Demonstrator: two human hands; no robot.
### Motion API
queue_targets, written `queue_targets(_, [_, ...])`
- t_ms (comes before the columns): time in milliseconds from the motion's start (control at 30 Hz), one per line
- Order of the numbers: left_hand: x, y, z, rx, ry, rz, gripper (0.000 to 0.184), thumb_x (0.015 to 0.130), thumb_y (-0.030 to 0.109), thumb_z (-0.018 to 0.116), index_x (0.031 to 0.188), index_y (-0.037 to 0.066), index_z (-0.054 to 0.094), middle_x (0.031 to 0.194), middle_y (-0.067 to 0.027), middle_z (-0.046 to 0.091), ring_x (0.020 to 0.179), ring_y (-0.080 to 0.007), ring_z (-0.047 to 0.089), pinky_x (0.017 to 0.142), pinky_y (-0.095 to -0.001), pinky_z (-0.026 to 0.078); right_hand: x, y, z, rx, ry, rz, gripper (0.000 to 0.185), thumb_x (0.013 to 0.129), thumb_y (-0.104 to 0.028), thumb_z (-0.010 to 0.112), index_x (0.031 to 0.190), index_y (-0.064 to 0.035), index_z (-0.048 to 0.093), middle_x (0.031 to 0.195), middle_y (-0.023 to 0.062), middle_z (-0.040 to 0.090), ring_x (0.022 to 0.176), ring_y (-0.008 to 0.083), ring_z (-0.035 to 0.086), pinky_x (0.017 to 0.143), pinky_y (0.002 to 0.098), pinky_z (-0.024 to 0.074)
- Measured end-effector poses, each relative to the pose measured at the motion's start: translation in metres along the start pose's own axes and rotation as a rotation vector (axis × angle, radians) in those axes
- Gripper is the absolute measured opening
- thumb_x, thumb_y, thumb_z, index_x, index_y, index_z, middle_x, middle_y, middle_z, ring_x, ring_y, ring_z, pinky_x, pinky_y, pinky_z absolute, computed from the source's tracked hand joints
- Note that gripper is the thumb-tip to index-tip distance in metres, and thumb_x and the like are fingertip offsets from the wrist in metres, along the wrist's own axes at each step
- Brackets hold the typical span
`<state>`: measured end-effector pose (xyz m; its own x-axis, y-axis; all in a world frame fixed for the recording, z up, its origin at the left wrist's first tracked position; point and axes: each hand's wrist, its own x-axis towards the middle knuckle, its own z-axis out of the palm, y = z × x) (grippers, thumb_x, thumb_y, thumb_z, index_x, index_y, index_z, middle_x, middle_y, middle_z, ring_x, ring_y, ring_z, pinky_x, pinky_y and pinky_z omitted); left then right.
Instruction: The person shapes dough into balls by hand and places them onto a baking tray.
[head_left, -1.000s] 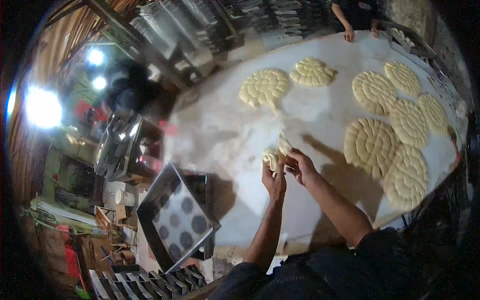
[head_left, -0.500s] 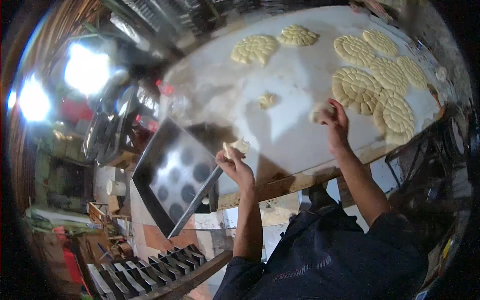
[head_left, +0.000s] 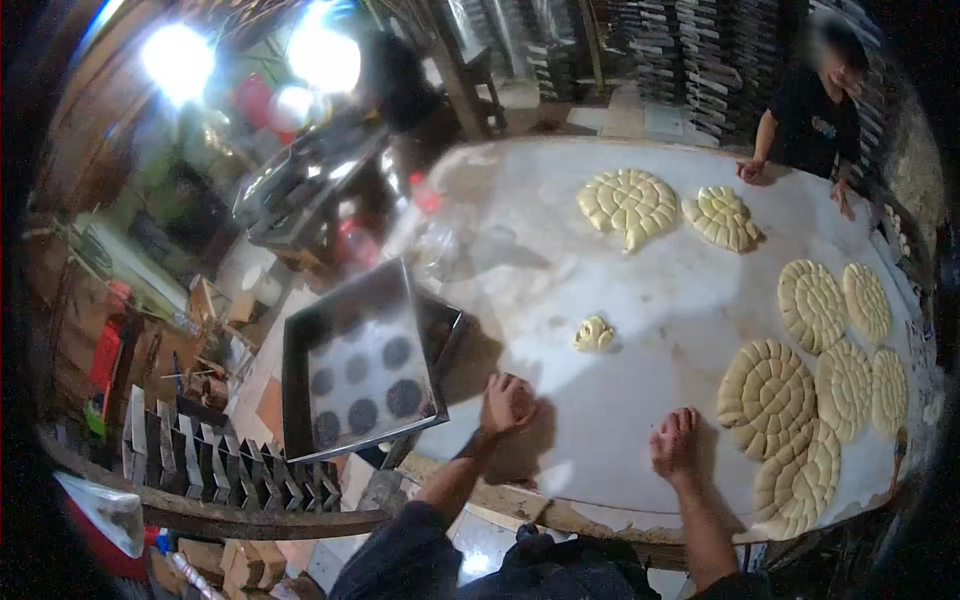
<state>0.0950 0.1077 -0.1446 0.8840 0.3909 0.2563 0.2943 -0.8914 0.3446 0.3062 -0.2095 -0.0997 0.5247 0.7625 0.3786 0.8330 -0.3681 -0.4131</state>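
As the broad white table (head_left: 600, 440) bears scored pale-yellow dough rounds (head_left: 768, 395), left hand (head_left: 508, 403) and right hand (head_left: 677, 442) curl over it, grasp impossible to tell, apparently shaping, next calling for even palm pressure; beyond, between them, sits a small knobbly cream dough lump (head_left: 594, 334)

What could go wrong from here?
The tray seems to jut past the table's edge; a knock from the nearby left hand might tip it. The right hand is close to a dough round and could dent it if it swings outward.
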Motion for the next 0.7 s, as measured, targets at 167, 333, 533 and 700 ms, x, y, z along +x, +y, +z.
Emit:
queue_targets(167, [-0.004,0.099,0.023,-0.21,0.017,0.048,0.032,0.077,0.028,0.068,0.099,0.007,0.06,0.106,-0.0142,0.056,0.104,-0.0344,0.05,0.092,-0.0476,0.04,-0.028,-0.04,0.033,0.084,-0.227,-0.088,0.019,0.074,-0.02,0.057,0.08,-0.0015,0.057,0.084,0.0179,0.056,0.09,0.0371,0.053,0.096,0.0528,0.0383])
queue_targets(333, [-0.072,0.046,0.019,-0.226,-0.12,0.191,0.027,0.074,0.019,0.065,0.1,0.01,0.061,0.103,-0.0102,0.059,0.102,-0.0295,0.053,0.089,-0.0415,0.04,-0.028,0.012,-0.016,0.031,-0.251,-0.511,0.015,0.076,-0.018,0.059,0.078,-0.0028,0.06,0.084,0.0153,0.058,0.088,0.0341,0.056,0.093,0.0496,0.0437])
queue_targets(533, [0.036,0.055,-0.01,-0.017,0.168,-0.126,0.021,0.071,0.019,0.068,0.091,0.012,0.063,0.091,-0.0094,0.062,0.092,-0.0315,0.055,0.086,-0.0438,0.042,0.071,-0.016,-0.014,-0.078,-0.071,-0.14,0.015,0.077,-0.02,0.06,0.072,-0.0062,0.057,0.077,0.0102,0.056,0.079,0.0285,0.058,0.061,0.045,0.0501])
queue_targets(700, [-0.016,0.084,0.042,-0.165,0.053,-0.036,0.02,0.081,0.018,0.056,0.099,0.013,0.064,0.104,-0.0073,0.062,0.097,-0.0283,0.054,0.09,-0.0397,0.043,0.0,-0.027,0.027,0.019,-0.185,-0.443,0.014,0.076,-0.018,0.059,0.075,-0.0043,0.059,0.079,0.0133,0.059,0.085,0.0319,0.058,0.081,0.0463,0.0495])
